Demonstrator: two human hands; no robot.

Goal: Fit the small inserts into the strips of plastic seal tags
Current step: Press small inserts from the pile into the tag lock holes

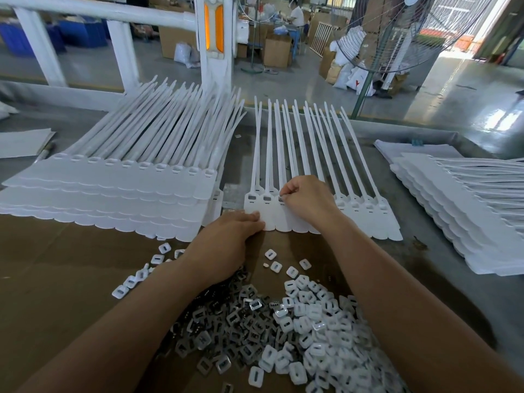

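A strip of white plastic seal tags lies flat in the middle of the table, its long tails pointing away from me. The two leftmost tag heads hold dark metal inserts. My right hand pinches a small insert over the third tag head, fingers curled. My left hand presses flat on the strip's lower left corner. A heap of loose metal inserts and white square caps lies on brown cardboard in front of me.
A tall stack of tag strips sits to the left, another stack to the right. Beyond the table stand a white railing, a floor fan and cardboard boxes. A person sits far back.
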